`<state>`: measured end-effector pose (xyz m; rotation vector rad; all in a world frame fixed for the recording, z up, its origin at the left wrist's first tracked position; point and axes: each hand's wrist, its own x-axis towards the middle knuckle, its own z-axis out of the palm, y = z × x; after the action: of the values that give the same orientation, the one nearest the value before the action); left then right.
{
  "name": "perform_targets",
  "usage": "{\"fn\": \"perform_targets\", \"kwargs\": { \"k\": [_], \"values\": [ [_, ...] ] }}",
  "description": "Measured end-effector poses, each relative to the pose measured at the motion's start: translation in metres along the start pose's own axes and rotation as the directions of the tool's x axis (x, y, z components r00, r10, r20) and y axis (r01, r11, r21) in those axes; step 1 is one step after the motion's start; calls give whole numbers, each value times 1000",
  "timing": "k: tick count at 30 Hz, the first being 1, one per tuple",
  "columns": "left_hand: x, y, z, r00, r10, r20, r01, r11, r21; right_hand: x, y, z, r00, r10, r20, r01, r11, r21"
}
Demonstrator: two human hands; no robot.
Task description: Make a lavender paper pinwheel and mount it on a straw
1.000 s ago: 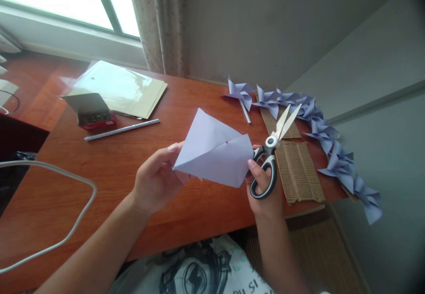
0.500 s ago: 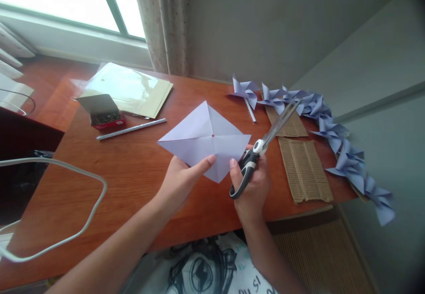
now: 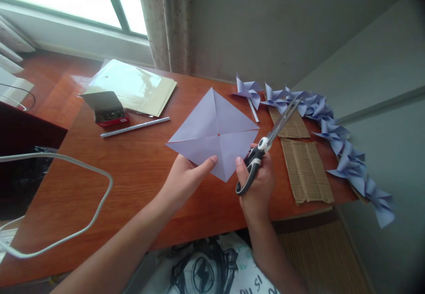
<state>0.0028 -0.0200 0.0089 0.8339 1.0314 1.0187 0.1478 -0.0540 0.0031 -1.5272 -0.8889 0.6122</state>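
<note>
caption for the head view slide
Left hand holds creased lilac paper square; right hand holds scissors.

Daylight is being thrown from the overexposed window (image 3: 66, 1); the plastic sleeve (image 3: 133, 86) is glaring; corners are being darkened.

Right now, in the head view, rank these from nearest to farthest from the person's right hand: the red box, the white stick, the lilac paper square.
From the right hand:
1. Lilac paper square, just to its left, held by the left hand.
2. White stick, lying further left on the desk.
3. Red box, beyond the stick, far left.
</note>
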Motion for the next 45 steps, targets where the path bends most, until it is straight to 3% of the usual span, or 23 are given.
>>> {"fn": "perform_targets", "kwargs": {
  "k": [5,9,14,18,20,24,27,29,37,45],
  "values": [
    [-1,3,1,998,-24,66,17,994,110,7,6,-4,1000,24,3,-24,1000,19],
    [-1,5,3,992,-37,116,26,995,93,6,9,-3,999,33,-10,-33,998,59],
    [1,5,2,996,-31,78,23,994,104,4,7,-1,998,68,8,-68,991,119],
    [2,4,-1,1000,2,-28,1,995,105,1,3,-10,984,106,146,-137,965,223],
    [3,4,-4,996,17,-89,-11,997,71,-3,4,-22,951,135,279,-199,956,216],
    [5,4,-9,982,47,-184,-46,999,12,-14,5,-51,819,242,521,-359,923,136],
    [6,7,-11,977,43,-207,-54,997,-50,-24,0,-65,724,362,587,-444,896,-6],
    [6,8,-10,979,44,-201,-62,994,-87,-30,-3,-69,685,408,604,-463,883,-71],
    [6,4,-5,986,40,-163,-49,997,-56,-36,-6,-58,598,429,677,-503,859,-99],
    [6,3,-6,990,52,-132,-56,998,-29,-33,-7,-55,609,422,672,-476,872,-116]
  ]
}}
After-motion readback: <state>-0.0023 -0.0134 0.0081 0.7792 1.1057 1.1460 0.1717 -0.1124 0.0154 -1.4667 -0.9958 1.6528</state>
